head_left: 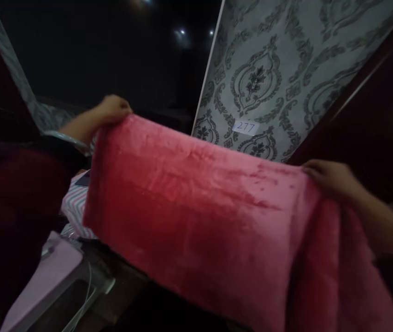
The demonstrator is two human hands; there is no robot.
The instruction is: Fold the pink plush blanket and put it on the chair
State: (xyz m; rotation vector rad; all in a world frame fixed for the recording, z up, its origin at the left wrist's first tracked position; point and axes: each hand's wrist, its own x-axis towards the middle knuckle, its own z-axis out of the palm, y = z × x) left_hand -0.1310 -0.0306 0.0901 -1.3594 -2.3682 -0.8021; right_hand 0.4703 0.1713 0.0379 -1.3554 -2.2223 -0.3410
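A red plush cloth (189, 207) with a soft sheen is stretched between my two hands across the middle of the view. My left hand (113, 109) pinches its upper left corner, fingers closed over the edge. Further right and lower, my right hand (332, 179) grips the upper edge, its fingers curled round the fabric. From the right hand the rest of the cloth hangs down in loose folds. Whether the cloth is a blanket or a towel I cannot tell.
A large dark screen (113, 55) stands behind, beside patterned wallpaper (255, 78) with a paper label (246, 127) marked 277. Lower left are a pale pink plastic stool (49, 272) and a striped cloth (75, 203). Dark wood (365, 115) runs along the right.
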